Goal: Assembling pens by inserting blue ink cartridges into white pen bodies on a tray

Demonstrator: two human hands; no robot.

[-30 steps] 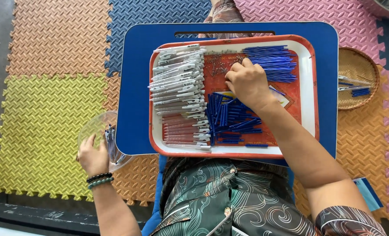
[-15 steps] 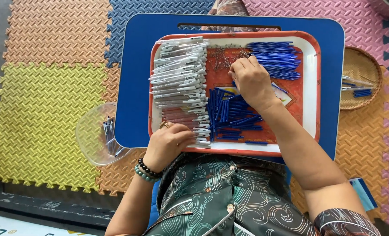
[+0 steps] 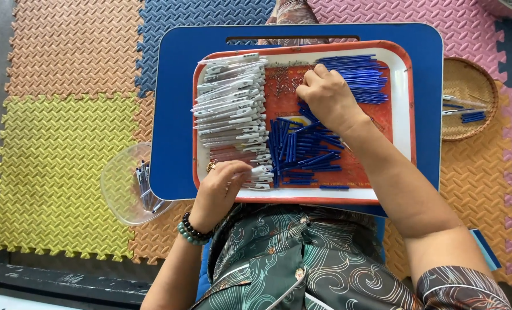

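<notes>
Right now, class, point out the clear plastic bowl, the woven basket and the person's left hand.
clear plastic bowl (image 3: 118, 189): head view, on its bare bottom.
woven basket (image 3: 468, 74): head view, on its bare inner weave.
left hand (image 3: 224, 186): head view, on the back of the hand.

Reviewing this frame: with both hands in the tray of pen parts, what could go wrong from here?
1. The left hand picks at the near end of the tightly stacked row of white-and-clear pen barrels; a nudge could scatter the stack.
2. The right hand rests among loose blue pen pieces; the forearm could sweep some over the rim of the orange plastic tray.
3. The tray lies on a blue lap board; shifting might tip it.
</notes>
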